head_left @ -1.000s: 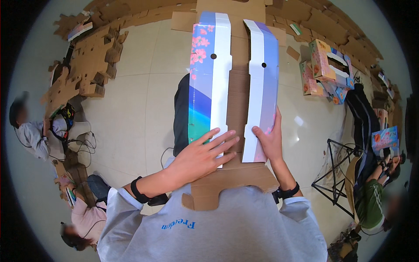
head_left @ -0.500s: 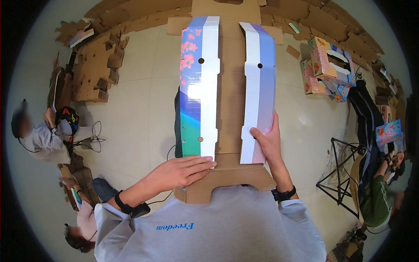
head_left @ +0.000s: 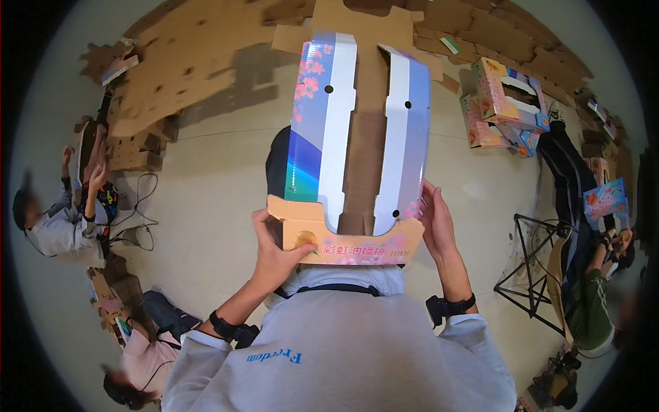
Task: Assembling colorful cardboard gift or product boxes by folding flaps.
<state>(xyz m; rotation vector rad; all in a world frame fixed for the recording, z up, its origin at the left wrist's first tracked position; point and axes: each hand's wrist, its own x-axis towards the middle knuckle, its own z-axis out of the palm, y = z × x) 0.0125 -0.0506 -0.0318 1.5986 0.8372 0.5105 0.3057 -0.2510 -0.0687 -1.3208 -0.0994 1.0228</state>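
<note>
A partly folded cardboard carton (head_left: 310, 154) lies lengthwise in front of me, its long side panels printed blue, purple and green with pink blossoms. White inner flaps with round holes run along both sides of the brown middle. The carton's orange-and-pink end panel (head_left: 360, 255) stands folded up at the near end. My left hand (head_left: 273, 253) grips its left corner, thumb on the printed face and fingers behind. Against the carton's near right side lies my right hand (head_left: 440, 223), fingers stretched out; part of them is hidden behind the panel.
A large brown cardboard sheet (head_left: 206, 62) spans the upper left, beside a seated person (head_left: 65, 223) with raised hands. Printed cartons (head_left: 511, 103) are stacked at the upper right. A black-framed stand (head_left: 532, 275) is on the right, near another person (head_left: 594, 312).
The near end panel has swung up, from brown inside to printed outside. My left hand moved from the left flap to its corner; my right thumb left the right flap. A large sheet appeared upper left.
</note>
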